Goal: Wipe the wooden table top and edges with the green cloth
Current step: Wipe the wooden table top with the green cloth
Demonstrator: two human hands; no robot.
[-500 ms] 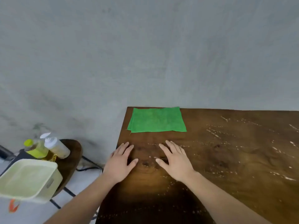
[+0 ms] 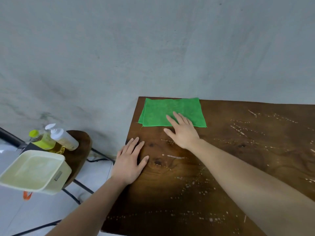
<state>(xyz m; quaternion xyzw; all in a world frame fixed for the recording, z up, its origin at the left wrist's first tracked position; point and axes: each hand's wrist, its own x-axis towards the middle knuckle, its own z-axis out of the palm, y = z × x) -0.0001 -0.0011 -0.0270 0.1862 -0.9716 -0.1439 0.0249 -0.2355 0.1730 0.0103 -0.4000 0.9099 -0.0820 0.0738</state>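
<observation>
While the green cloth lies folded at the wooden table's far left corner, our right hand reaches it with fingers spread, holding nothing. Our left hand rests flat and empty near the left edge. We judge wiping not begun; next we must gather the cloth.

cloth: bright green, plain, no print. table top: dark brown wood w/ swirling grain, darker knots, scattered whitish specks & streaks in dotted lines. wall: grey, mottled, faint darker smudges. stool seat: dark brown wood; legs black. tub: pale cream-yellow, small grey tab on side. bottle 1: clear w/ yellow-green cap & label, amber liquid. bottle 2: clear-whitish, white cap, pale yellowish label. floor: white-grey; small orange item under tub.
</observation>
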